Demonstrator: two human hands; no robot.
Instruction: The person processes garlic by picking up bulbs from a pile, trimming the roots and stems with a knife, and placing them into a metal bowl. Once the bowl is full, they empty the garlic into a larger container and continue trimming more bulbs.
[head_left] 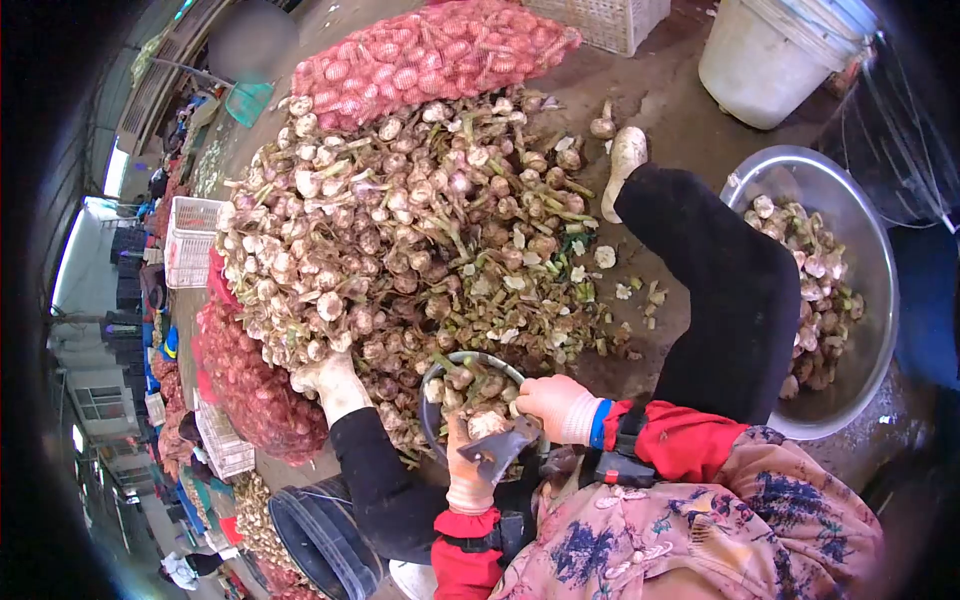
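My left hand [466, 462], in a pale glove, is closed around or against a garlic bulb [487, 424] over a dark-rimmed basin [428, 410]. A dark, flat metal blade [503, 450] lies close beside that hand; what supports it is hidden. To its right, my gloved right hand [560, 408] is closed at the basin's edge, its fingers curled over something I cannot make out. Garlic bulbs with stems [460, 377] fill the basin, which sits between my legs. Ahead spreads a large heap of garlic [390, 220], with cut stem pieces [530, 310] at its near right side.
Red net sacks of garlic [430, 60] border the heap at the back, with another sack [260, 385] at the left. A steel bowl [875, 300] containing garlic stands right of my leg. A white bucket [765, 60], white crates [195, 240] and a dark tub [320, 535] stand around.
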